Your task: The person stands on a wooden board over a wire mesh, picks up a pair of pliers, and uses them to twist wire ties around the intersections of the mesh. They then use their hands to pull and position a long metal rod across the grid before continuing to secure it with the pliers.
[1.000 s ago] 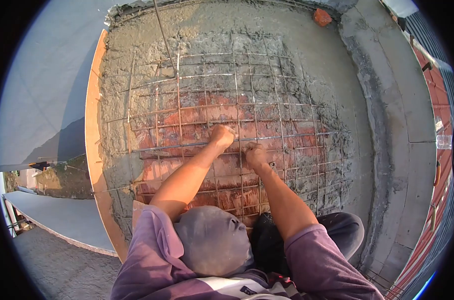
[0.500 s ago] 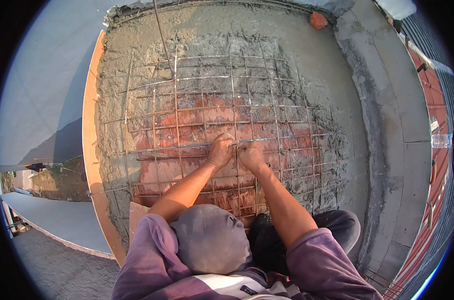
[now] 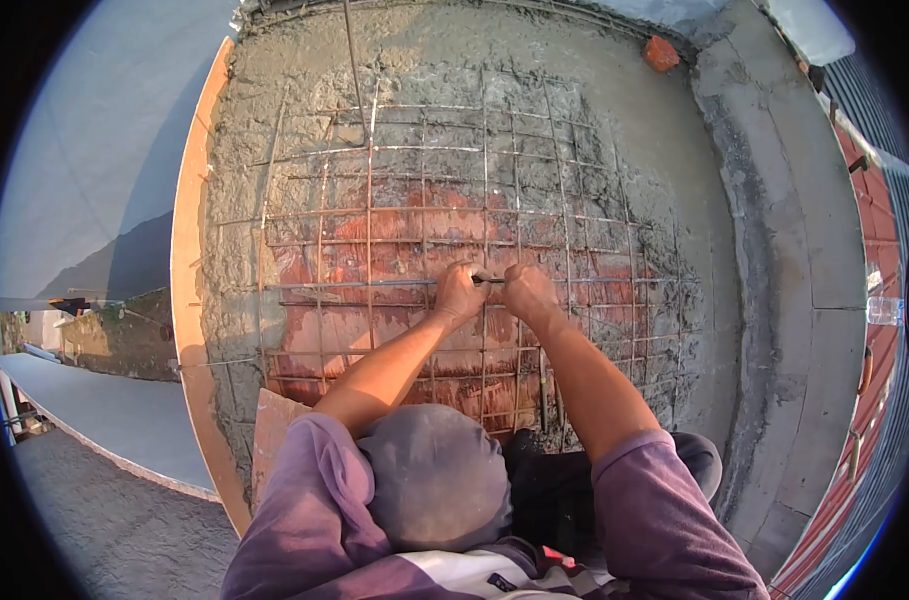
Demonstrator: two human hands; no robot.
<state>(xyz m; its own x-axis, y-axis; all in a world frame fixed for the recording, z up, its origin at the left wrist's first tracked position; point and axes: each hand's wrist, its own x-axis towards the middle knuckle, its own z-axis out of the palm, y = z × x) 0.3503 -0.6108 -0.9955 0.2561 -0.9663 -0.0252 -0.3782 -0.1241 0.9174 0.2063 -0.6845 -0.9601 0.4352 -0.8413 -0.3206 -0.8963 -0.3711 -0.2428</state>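
Both my hands meet over the steel rebar mesh [image 3: 486, 160], close to a blue-grey bar [image 3: 375, 283] that crosses it. My left hand [image 3: 462, 292] is closed, with a small dark piece [image 3: 482, 279] showing at its fingertips. My right hand [image 3: 530, 292] is closed just beside it, knuckles up, level with the same bar. What the fingers pinch is mostly hidden. Beneath the mesh lies a reddish, smeared panel [image 3: 400, 325], surrounded by wet grey concrete [image 3: 665, 150].
A wooden form board [image 3: 187, 230] edges the concrete on the left. On the right runs a grey block ledge [image 3: 810, 250], with a plastic bottle [image 3: 885, 311] beyond it. A red brick piece [image 3: 661, 53] lies at the far right. A thin rod [image 3: 355, 70] rises near the far edge.
The view has shifted, so the mesh appears farther right. My hands have moved slightly apart, and a small dark piece now shows between them.
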